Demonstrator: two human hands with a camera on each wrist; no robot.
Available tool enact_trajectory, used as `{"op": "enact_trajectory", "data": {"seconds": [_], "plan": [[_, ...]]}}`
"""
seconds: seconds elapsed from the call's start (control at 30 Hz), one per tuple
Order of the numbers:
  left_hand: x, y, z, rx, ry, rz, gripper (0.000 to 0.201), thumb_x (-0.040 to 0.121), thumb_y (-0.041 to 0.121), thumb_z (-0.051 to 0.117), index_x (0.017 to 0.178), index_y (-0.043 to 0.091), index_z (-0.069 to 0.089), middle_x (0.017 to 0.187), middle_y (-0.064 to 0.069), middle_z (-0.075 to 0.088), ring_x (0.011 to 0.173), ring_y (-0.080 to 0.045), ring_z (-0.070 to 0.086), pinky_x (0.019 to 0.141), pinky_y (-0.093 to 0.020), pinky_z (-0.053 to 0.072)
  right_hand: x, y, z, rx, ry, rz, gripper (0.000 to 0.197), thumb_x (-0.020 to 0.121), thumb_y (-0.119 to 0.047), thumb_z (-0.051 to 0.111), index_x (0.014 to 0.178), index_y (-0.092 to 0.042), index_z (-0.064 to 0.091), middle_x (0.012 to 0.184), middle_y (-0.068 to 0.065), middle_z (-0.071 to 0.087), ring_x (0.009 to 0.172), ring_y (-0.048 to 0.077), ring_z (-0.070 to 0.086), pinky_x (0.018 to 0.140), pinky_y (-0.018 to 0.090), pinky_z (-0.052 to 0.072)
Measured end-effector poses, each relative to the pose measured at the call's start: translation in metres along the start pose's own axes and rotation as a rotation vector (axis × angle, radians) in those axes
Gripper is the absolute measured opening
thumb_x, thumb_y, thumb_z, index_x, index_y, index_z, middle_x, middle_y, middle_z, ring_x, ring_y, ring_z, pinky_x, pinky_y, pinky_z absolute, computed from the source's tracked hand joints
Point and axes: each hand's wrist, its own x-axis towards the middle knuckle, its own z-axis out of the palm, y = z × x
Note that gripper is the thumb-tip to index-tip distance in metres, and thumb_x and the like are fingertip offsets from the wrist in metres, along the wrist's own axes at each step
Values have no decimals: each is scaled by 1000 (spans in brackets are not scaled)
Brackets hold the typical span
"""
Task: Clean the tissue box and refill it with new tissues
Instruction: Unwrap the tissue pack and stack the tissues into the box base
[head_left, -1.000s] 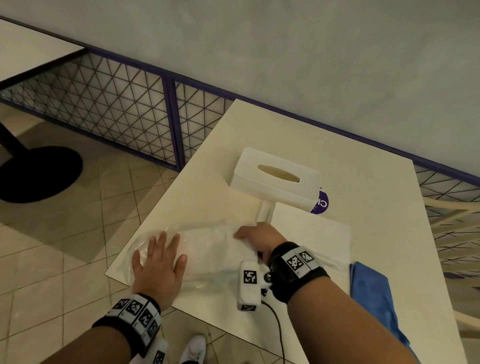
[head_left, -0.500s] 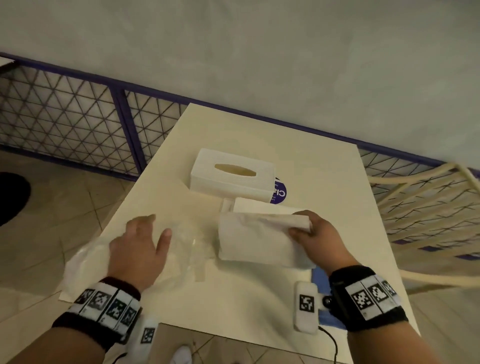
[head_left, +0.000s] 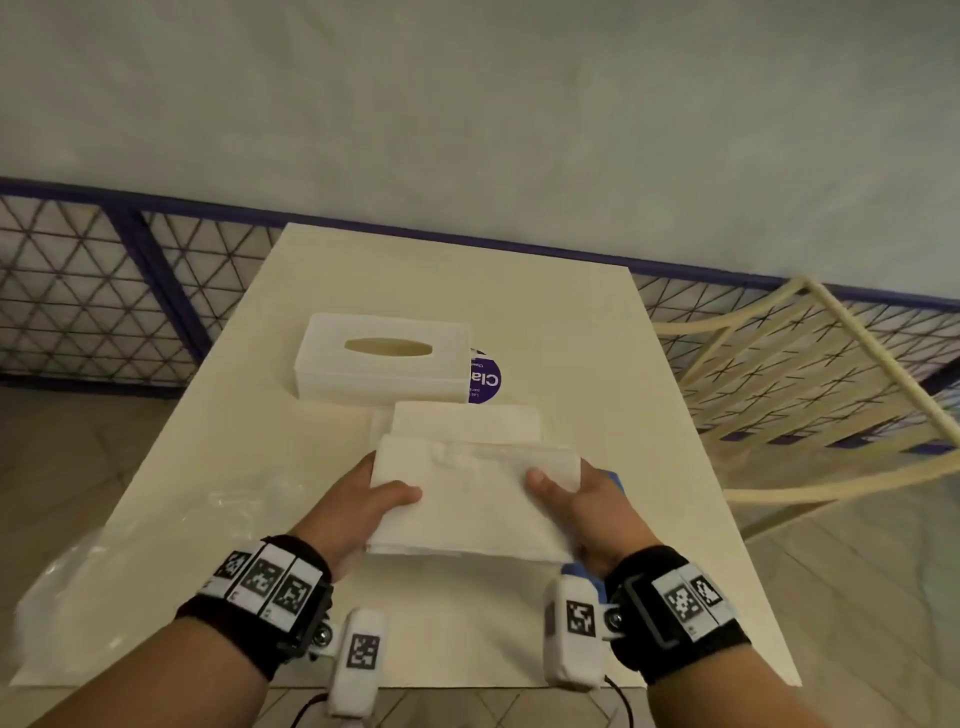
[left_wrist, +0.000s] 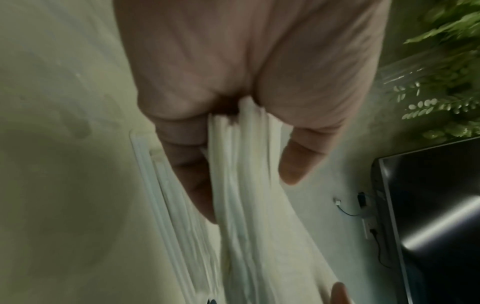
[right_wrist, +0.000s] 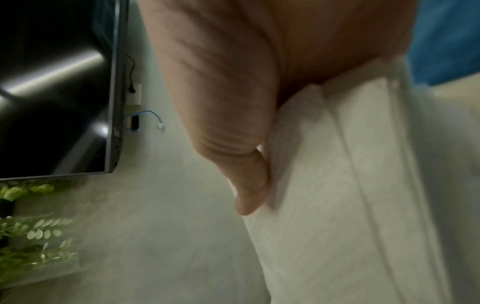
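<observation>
A stack of new tissues (head_left: 475, 499) is held above the near half of the counter (head_left: 665, 467), the left hand (head_left: 358, 512) clamped on one short end and the right hand (head_left: 582, 506) on the other; each grip is closed on the stack, thumb on top and fingers beneath. In the left wrist view the layers are seen fanning apart between thumb and fingers (left_wrist: 192, 185). The tissue box (head_left: 384, 358) is set further back on the counter, its oval slot facing up and nothing seen in it; between it and the held stack a flat white piece (head_left: 467, 423), possibly the box's base, is laid. A clear plastic wrapper (head_left: 130, 545) is left at the near left edge, and a blue cloth (head_left: 615, 478) is glimpsed under the right hand.

The refill is judged not yet made. The soft stack could sag in the middle or shed loose sheets if the grip is eased, and a crooked entry could crumple it against the box walls.
</observation>
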Motion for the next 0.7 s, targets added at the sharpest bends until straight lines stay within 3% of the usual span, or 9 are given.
{"op": "enact_trajectory", "data": {"seconds": [0.1,0.23,0.33,0.43,0.57,0.7], "plan": [[0,-1,2,39,34,74,58,56,21,72,111,28,56,109,-2,68,101,-21,64,91,-41,51,2,6,3,45,21,-46,38,75,-17,76,111,-10,64,101,9,74,96,28,70,85,45,56],[0,0,-5,62,87,204,60,45,23,75,103,26,62,94,3,72,87,-10,67,74,-26,54,5,1,0,43,-13,-166,33,68,-5,76,99,-9,66,84,1,73,77,12,68,65,26,56],[4,-15,-13,150,95,178,44,45,17,69,86,31,64,83,5,68,77,-13,62,68,-27,50,11,18,0,-61,0,-156,31,70,13,74,85,-13,67,78,-5,69,72,5,64,65,17,52],[9,-40,-17,188,102,123,44,51,2,57,85,29,64,91,-5,67,84,-22,60,73,-33,48,13,44,1,-172,22,-108,34,70,14,72,82,-17,69,80,-8,69,75,7,62,68,16,51],[14,-53,-12,238,148,107,46,54,3,52,95,24,61,87,-6,68,83,-23,62,74,-32,48,16,55,2,-197,55,-84,30,71,13,70,80,-16,68,77,-6,67,66,-1,60,63,13,49],[16,-51,-9,292,179,168,34,67,-5,53,87,22,59,69,11,61,63,-9,52,57,-18,41,21,51,4,-148,86,-109,24,72,7,72,76,-16,69,72,-7,68,67,4,60,65,16,51]]}}
